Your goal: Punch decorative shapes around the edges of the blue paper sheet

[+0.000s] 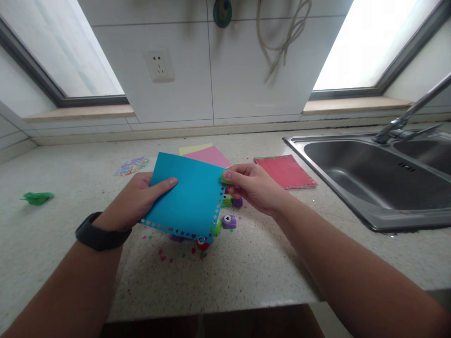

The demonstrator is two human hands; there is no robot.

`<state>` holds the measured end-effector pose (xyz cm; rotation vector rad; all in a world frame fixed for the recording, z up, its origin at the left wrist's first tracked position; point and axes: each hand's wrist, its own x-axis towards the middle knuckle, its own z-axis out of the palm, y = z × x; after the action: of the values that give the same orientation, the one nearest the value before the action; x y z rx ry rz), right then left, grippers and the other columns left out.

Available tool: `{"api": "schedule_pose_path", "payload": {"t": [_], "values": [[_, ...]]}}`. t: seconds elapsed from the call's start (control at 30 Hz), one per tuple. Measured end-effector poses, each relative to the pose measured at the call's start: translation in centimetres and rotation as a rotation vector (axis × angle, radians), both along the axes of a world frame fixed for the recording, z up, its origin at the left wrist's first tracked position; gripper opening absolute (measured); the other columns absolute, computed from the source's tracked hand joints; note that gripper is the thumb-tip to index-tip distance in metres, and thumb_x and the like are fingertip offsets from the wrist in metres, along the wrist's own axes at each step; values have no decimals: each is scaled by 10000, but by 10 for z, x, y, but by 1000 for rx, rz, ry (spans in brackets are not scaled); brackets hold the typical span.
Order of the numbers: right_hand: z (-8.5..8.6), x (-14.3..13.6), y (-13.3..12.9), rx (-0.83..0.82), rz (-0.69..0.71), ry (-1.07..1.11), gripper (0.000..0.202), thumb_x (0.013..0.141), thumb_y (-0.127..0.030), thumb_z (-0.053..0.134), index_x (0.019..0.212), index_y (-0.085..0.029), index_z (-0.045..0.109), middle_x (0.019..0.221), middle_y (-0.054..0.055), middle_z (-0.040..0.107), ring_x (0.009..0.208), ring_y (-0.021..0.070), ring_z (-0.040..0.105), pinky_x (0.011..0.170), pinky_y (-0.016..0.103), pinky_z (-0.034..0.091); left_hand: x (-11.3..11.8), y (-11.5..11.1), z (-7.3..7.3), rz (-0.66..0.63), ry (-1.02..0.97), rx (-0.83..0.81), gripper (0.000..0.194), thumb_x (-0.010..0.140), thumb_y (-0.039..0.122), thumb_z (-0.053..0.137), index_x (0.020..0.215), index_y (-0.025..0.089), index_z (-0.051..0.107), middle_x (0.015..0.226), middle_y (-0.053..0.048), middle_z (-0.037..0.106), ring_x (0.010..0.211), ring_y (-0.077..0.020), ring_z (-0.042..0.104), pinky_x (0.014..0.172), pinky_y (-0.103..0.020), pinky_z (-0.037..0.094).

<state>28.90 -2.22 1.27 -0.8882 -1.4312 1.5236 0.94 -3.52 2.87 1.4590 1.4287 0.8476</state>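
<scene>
My left hand (144, 195) grips a sheet of blue paper (188, 192) by its left side, thumb on top. Small punched shapes run along the sheet's lower and right edges. At its upper right corner, my right hand (252, 188) is closed on a small green craft punch (224, 179), mostly hidden by the thumb. Under and beside the sheet lie more punches: a purple punch (229, 221), a green punch (227, 201) and a red punch (203, 243), partly covered. Tiny punched-out confetti (165, 256) is scattered on the counter below.
Behind the blue sheet lie pink paper (207, 155) and yellow paper (195, 148). A stack of red paper (287, 171) with punched edges is beside the steel sink (347, 169). Coloured confetti (133, 166) and a green crumpled item (38, 198) lie at left on the counter (84, 159).
</scene>
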Motion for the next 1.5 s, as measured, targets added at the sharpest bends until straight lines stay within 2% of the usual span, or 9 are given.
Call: {"api": "schedule_pose_path", "payload": {"t": [0.43, 0.73, 1.5], "values": [[-1, 1, 1, -4, -4, -20, 357, 836, -478, 741, 757, -149, 626, 699, 17, 574, 587, 97, 500, 488, 246, 332, 2, 0, 1, 9, -10, -15, 490, 750, 594, 726, 984, 164, 727, 834, -105, 782, 670, -314, 734, 549, -393, 620], [0, 1, 0, 9, 1, -29, 359, 831, -479, 745, 749, -150, 625, 700, 19, 582, 583, 98, 503, 487, 246, 342, 0, 0, 0, 10, 13, 2, 455, 759, 602, 719, 930, 181, 715, 824, -91, 777, 676, -315, 733, 556, -393, 618], [0, 1, -1, 50, -13, -63, 360, 831, -503, 736, 753, -172, 622, 698, 18, 591, 557, 107, 514, 461, 251, 389, -1, -1, -1, 19, 23, 0, 420, 785, 560, 702, 962, 180, 719, 824, -92, 761, 721, -317, 719, 604, -413, 613]]}}
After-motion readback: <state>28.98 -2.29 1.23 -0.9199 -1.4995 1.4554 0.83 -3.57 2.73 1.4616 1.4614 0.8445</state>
